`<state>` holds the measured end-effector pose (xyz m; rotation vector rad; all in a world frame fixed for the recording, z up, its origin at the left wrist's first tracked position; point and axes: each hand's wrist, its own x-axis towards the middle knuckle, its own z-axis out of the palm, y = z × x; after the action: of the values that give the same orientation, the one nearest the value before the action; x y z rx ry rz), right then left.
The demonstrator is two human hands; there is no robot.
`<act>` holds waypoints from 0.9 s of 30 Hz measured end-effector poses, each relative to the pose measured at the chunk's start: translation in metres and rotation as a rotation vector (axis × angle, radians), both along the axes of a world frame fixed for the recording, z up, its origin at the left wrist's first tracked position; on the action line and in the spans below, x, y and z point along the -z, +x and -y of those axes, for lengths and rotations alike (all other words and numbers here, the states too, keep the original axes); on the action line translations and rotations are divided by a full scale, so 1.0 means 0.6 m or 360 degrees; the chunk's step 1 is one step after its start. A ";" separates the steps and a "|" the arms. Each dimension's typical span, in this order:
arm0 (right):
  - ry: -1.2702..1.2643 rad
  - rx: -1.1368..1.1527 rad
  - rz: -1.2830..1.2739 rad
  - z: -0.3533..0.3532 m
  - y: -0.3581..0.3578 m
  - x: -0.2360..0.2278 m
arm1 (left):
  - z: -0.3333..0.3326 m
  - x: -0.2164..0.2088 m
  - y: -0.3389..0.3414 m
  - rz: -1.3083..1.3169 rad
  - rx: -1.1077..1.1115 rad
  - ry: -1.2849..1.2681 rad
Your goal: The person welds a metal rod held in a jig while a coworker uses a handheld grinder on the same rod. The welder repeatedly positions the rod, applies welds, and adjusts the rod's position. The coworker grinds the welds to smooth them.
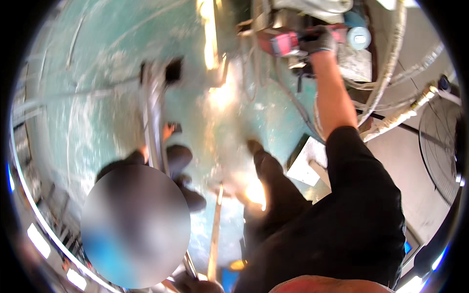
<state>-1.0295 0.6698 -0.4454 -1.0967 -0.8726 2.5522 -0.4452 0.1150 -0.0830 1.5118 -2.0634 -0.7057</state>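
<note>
My right arm reaches up and away to the far right. At its end my right hand (320,40), in a dark grey glove, is closed around the dark middle of a red-and-black power tool (279,43). The tool lies among cluttered gear, and its exact kind is too blurred to tell. A light-blue round object (359,38) sits just right of the hand. Below the tool, dark cables (295,100) hang down. My left hand is not in view.
At left a co-worker crouches by a long metal tube (154,107); their hand (168,131) is near a small dark object. Thick wrapped hoses (391,63) and a fan (442,141) stand right. A white angular piece (309,158) and a narrow strip (215,234) lie lower on the green floor (107,53).
</note>
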 end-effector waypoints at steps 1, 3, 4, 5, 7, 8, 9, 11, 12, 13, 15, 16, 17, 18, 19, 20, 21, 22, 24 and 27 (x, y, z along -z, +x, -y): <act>0.0071 -0.0246 -0.0086 0.009 0.046 -0.045 | 0.001 -0.015 0.013 0.0037 -0.0064 -0.0038; 0.0320 -0.0415 -0.0138 0.091 0.120 -0.153 | -0.020 -0.051 0.044 0.0064 -0.0191 -0.0051; 0.0319 -0.0481 -0.0123 0.097 0.158 -0.155 | -0.018 -0.054 0.045 0.0044 -0.0179 -0.0010; 0.0311 -0.0565 -0.0107 0.111 0.192 -0.152 | -0.022 -0.057 0.041 0.0070 -0.0122 0.0028; 0.0193 -0.0688 -0.0012 0.149 0.279 -0.119 | -0.032 -0.061 0.044 0.0186 -0.0027 -0.0010; 0.0151 -0.0613 0.0065 0.188 0.324 -0.088 | -0.040 -0.063 0.041 0.0270 0.0020 -0.0088; 0.0137 -0.0534 0.0128 0.231 0.365 -0.062 | -0.048 -0.065 0.033 0.0217 0.0220 -0.0227; 0.0142 -0.0374 0.0363 0.318 0.450 -0.022 | -0.049 -0.081 0.047 0.0265 0.0414 -0.0171; 0.0156 -0.0303 0.0520 0.362 0.487 -0.008 | -0.050 -0.090 0.053 0.0340 0.0523 -0.0139; 0.0217 -0.0319 0.0591 0.396 0.520 0.025 | -0.049 -0.086 0.056 0.0196 0.0547 -0.0235; 0.0213 -0.0358 0.0739 0.451 0.584 0.109 | -0.051 -0.085 0.058 -0.0027 0.0571 -0.0355; 0.0154 -0.0381 0.0809 0.473 0.609 0.140 | -0.051 -0.087 0.061 -0.0110 0.0569 -0.0375; 0.0059 -0.0360 0.0817 0.502 0.639 0.156 | -0.061 -0.105 0.059 -0.0140 0.0523 -0.0330; -0.0037 -0.0340 0.0824 0.536 0.666 0.157 | -0.058 -0.120 0.078 -0.0172 0.0518 -0.0310; -0.0134 -0.0312 0.0828 0.565 0.690 0.157 | -0.056 -0.134 0.096 -0.0206 0.0519 -0.0289; -0.0169 -0.0285 0.0859 0.593 0.711 0.150 | -0.053 -0.147 0.115 -0.0237 0.0517 -0.0272; -0.0196 -0.0265 0.0886 0.616 0.732 0.135 | -0.048 -0.156 0.145 -0.0309 0.0501 -0.0264; -0.0224 -0.0240 0.0911 0.638 0.754 0.119 | -0.041 -0.163 0.177 -0.0383 0.0489 -0.0255; -0.0214 -0.0253 0.0949 0.682 0.790 0.051 | -0.031 -0.181 0.252 -0.0519 0.0437 -0.0249; -0.0190 -0.0272 0.0940 0.715 0.829 0.003 | -0.012 -0.197 0.337 -0.0664 0.0483 -0.0341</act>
<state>-0.5322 0.2409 -0.4472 -1.9467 -0.9785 2.4606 -0.2430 0.1220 0.0355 0.8566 -1.9808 -0.8022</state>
